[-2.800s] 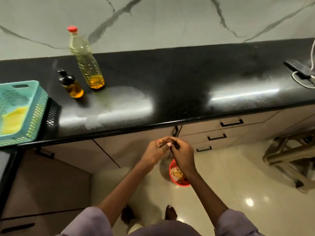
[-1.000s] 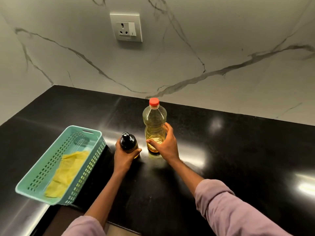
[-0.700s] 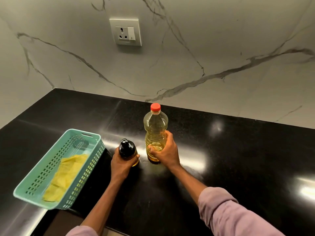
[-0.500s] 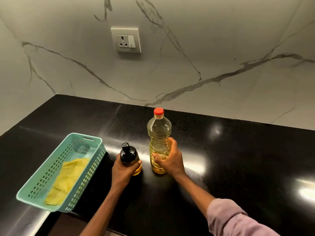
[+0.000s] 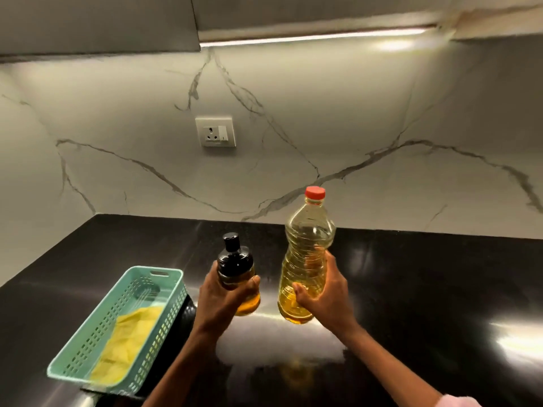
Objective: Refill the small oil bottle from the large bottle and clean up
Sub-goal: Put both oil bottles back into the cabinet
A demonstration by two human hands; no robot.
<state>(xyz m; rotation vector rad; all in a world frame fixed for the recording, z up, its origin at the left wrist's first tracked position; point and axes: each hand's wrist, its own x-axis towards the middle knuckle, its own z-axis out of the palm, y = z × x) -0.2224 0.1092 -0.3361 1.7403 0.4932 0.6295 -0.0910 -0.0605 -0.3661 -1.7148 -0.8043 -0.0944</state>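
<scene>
the left hand (image 5: 224,301) grasps the small oil bottle (image 5: 236,270) around its lower body, and the right hand (image 5: 324,296) grasps the large bottle (image 5: 307,259) around its ribbed waist. both bottles appear lifted clear of the black countertop (image 5: 411,289), upright, side by side and apart. both caps are on: black on the small bottle, red cap (image 5: 315,193) on the large. judged step: bring both bottles to a working spot and set them down before uncapping (uncapping needs a free hand). keep each bottle vertical and lower it flat onto its base. the teal basket (image 5: 164,274), holding a yellow cloth (image 5: 129,345), sits just left, within reach for wiping drips
</scene>
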